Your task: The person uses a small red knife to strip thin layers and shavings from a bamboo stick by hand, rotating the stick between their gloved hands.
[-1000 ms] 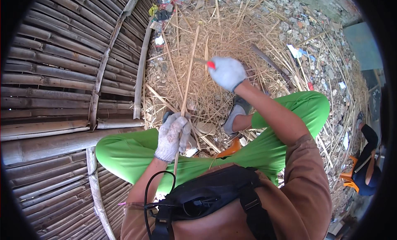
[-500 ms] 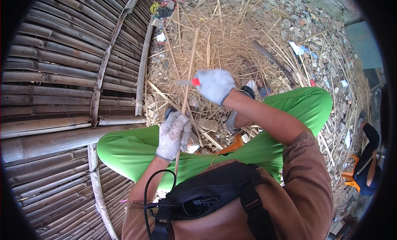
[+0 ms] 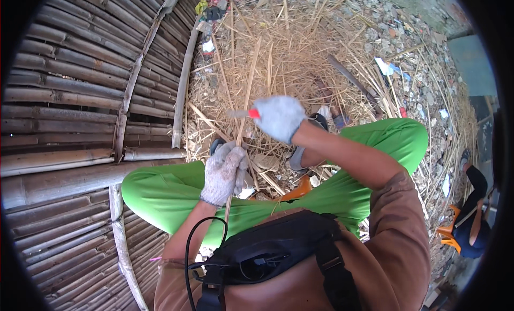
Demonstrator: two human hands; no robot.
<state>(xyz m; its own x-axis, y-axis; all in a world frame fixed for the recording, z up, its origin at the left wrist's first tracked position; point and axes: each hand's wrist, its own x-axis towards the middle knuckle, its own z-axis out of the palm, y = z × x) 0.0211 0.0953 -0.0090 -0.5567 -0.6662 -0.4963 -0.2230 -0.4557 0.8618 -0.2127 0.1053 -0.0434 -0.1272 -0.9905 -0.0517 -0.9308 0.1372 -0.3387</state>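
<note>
A long, thin bamboo strip [image 3: 249, 86] slants up and away from my lap. My left hand [image 3: 224, 170], in a dirty white knit glove, is closed round its lower part. The strip's near end runs down past my wrist toward the black waist bag. My right hand [image 3: 280, 118], gloved in pale knit, grips a knife [image 3: 254, 113] with a red part showing by the fist. Its blade, smeared by motion, points left across the strip above my left hand. Whether the blade touches the strip I cannot tell.
A bamboo-pole wall [image 3: 69, 96] fills the left side. Shavings and loose strips [image 3: 300, 54] litter the rubble ground ahead. A dark stick [image 3: 350, 78] lies beyond my right hand. An orange stool [image 3: 297, 189] shows beneath me. Another person [image 3: 474, 214] sits at the far right.
My right hand with the knife has come slightly nearer and to the right. My left hand keeps hold of the strip in nearly the same place.
</note>
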